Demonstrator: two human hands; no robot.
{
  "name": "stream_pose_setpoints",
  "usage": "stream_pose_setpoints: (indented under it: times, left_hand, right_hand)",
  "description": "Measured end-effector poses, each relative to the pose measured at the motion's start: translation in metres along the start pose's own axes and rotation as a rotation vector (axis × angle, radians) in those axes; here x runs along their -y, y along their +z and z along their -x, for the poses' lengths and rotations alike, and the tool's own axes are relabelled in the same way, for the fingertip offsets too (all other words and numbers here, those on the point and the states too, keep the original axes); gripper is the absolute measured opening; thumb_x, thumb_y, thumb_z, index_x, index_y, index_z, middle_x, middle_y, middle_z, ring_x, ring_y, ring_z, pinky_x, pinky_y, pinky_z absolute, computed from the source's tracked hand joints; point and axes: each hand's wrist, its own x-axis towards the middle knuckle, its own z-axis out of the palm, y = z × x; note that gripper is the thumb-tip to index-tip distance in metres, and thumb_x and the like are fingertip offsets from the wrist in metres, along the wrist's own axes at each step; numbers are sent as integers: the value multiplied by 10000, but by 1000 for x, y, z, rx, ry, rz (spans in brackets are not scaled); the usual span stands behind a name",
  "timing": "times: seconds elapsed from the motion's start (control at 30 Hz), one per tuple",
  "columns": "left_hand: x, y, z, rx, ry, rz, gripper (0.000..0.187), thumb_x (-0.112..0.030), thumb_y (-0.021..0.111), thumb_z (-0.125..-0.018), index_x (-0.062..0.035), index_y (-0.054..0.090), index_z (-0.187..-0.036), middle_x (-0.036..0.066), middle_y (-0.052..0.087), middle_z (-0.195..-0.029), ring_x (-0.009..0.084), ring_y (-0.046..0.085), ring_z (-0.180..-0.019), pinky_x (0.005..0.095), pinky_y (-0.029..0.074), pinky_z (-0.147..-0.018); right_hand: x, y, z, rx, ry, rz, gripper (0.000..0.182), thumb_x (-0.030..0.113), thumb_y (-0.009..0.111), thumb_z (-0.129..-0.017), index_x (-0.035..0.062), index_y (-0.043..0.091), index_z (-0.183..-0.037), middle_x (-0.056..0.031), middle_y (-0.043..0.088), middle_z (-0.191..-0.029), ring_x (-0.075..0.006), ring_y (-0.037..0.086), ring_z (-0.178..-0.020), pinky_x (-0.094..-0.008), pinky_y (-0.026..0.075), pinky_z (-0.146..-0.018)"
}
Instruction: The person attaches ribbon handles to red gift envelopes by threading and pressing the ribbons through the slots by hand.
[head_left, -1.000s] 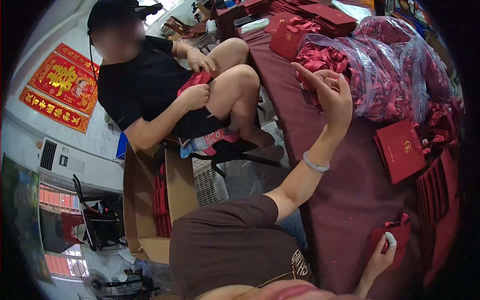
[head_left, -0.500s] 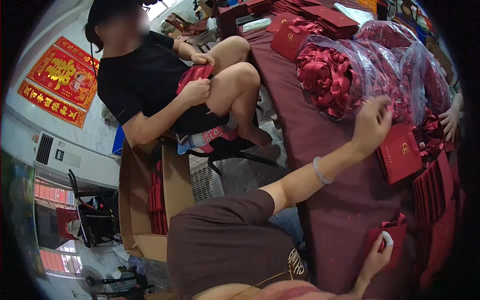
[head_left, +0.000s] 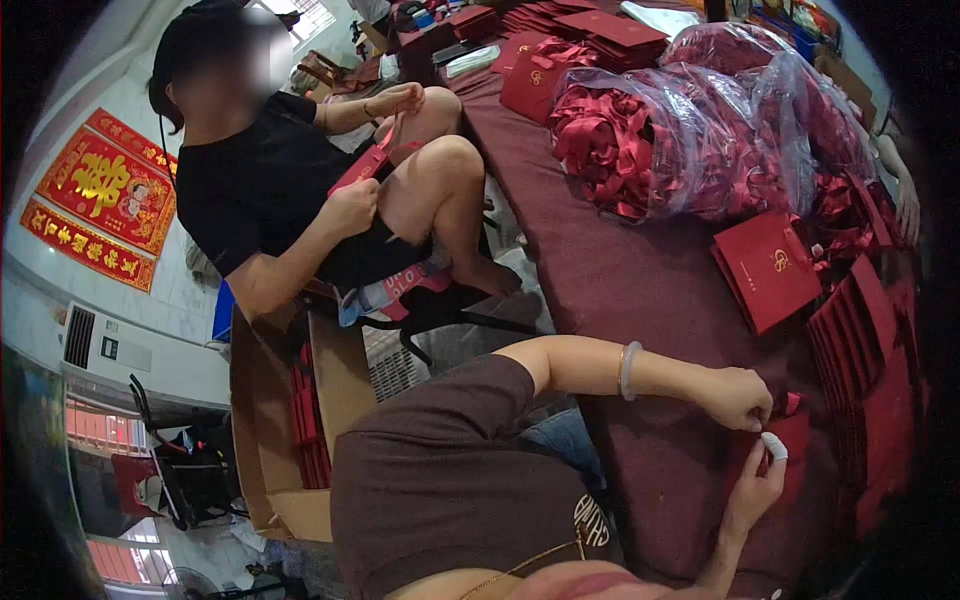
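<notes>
My left hand (head_left: 738, 398), with a pale bangle on its wrist, is closed in a pinch just above my right hand. Whatever is between its fingertips is too small to make out. A small red paper bag (head_left: 792, 462) lies on the table, with a red ribbon loop (head_left: 791, 403) at its top edge beside my left fingertips. My right hand (head_left: 757, 492) grips the bag's near side between finger and thumb. White tape wraps one of its digits. Both hands' fingertips almost meet.
A finished-looking red bag (head_left: 768, 270) with gold print lies beyond. Clear plastic sacks of red ribbon (head_left: 640, 140) sit behind it. Folded red bags (head_left: 855, 340) stand at right. A seated person (head_left: 270, 170) handles a red bag. A cardboard box (head_left: 345, 370) holds more. Another person's hand (head_left: 905, 205) shows at right.
My left hand has come down from beside the ribbon sacks to my right hand and closed. My right hand stays at the small bag. The seated person's hands have moved apart.
</notes>
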Motion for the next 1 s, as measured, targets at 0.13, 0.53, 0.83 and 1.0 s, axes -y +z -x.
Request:
stream_pose_setpoints:
  times: [0.13, 0.53, 0.83, 1.0]
  left_hand:
    - [-2, -4, -2, 141, -220, 340, 213, -146, 611, -806, -6, 666, -957, 109, 675, -801, 179, 633, -669, 327, 492, -603]
    - [-3, 0, -1, 36, -94, 380, 242, -90, 608, -748, -9, 685, -962, 102, 686, -838, 179, 641, -763, 317, 499, -673]
    - [9, 16, -7, -11, 210, 196, 234, -146, 732, -623, -107, 720, -854, 29, 604, -975, 210, 474, -1045, 359, 351, -913]
    - [38, 47, -21, -170, 442, 53, 199, -236, 728, -599, -167, 729, -786, 13, 642, -980, 202, 518, -1010, 372, 326, -902]
  right_hand:
    - [10, -3, -2, 26, -52, 0, 151, 41, 576, -899, -62, 585, -1008, -152, 621, -948, -252, 596, -890, -353, 472, -803]
    - [4, -10, -11, 160, -128, 65, 130, 52, 600, -883, -57, 568, -945, -146, 603, -929, -253, 585, -848, -350, 466, -763]
    - [-24, -28, -13, 267, -170, 22, 123, 44, 602, -865, -52, 562, -931, -145, 589, -908, -255, 575, -841, -349, 459, -759]
    - [16, -30, -11, 331, -167, 35, 120, 40, 603, -855, -49, 558, -923, -144, 582, -897, -257, 569, -837, -348, 456, -757]
